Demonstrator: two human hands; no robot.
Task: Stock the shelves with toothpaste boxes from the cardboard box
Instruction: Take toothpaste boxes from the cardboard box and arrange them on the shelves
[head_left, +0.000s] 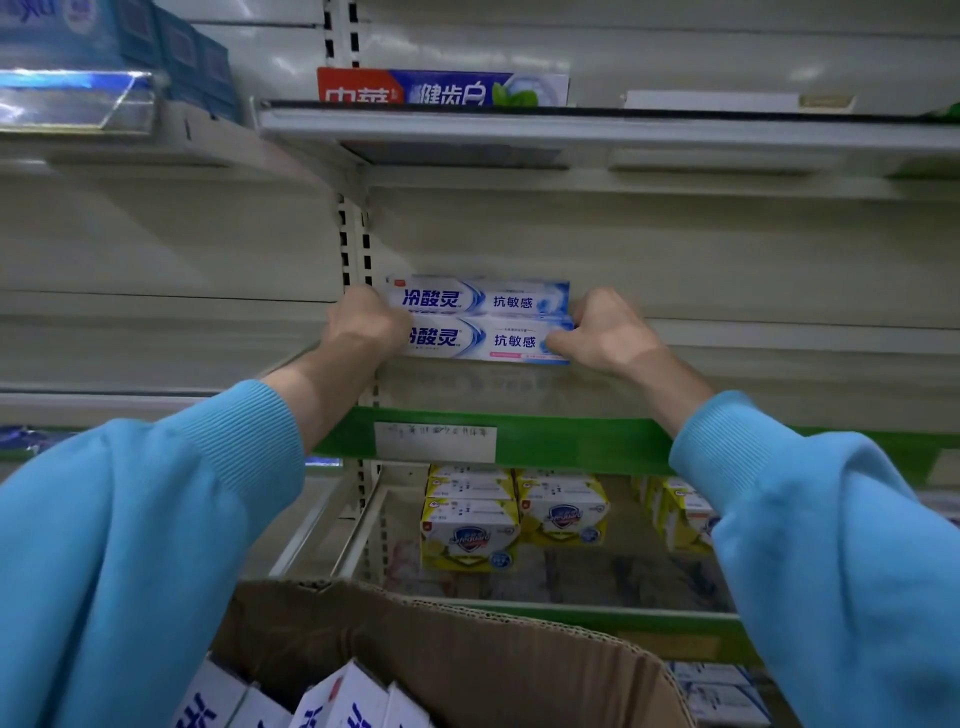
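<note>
Two white-and-blue toothpaste boxes lie stacked on the middle shelf (727, 379), the upper box (483, 296) on the lower box (488, 340). My left hand (366, 325) grips the stack's left end. My right hand (602, 330) grips the right end, fingers curled round the lower box's corner. Below, the open cardboard box (467, 649) holds several more white toothpaste boxes (343, 699) standing on end.
A red-and-blue toothpaste box (441, 88) sits on the shelf above. Yellow-and-white soap packs (470, 530) stand on the lower shelf under a green price strip (571, 441). Blue boxes (171, 57) fill the upper left shelf. A slotted upright (353, 244) divides the bays.
</note>
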